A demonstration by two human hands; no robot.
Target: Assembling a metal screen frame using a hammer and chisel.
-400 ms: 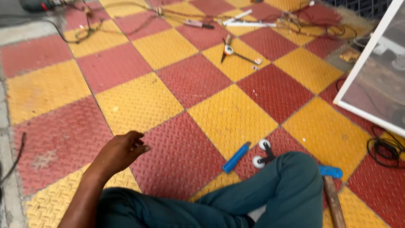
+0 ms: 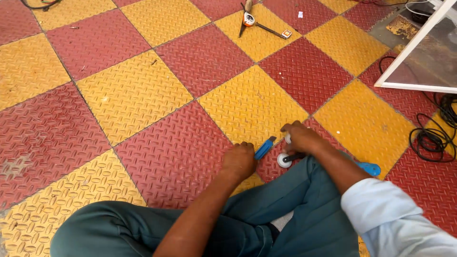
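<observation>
I sit on a floor of red and yellow checker-plate tiles (image 2: 143, 95), my green-trousered legs folded in front of me. My left hand (image 2: 239, 162) is curled into a fist at the lower end of a blue-handled tool (image 2: 264, 147) that lies on the floor. My right hand (image 2: 301, 138) reaches across my knee and its fingers close over a small black piece with white wheels (image 2: 284, 160). A second blue piece (image 2: 370, 168) pokes out from behind my right forearm.
A white-framed screen panel (image 2: 413, 86) lies at the right edge. Black cable (image 2: 435, 135) coils beside it. Farther off on a yellow tile lie a small round tool with dark handles (image 2: 248, 19) and a small orange-edged item (image 2: 286, 34).
Both hands have come forward to the tools by my knee. Before, only the left hand showed, resting open on the floor at the left. The view has dropped closer to the floor.
</observation>
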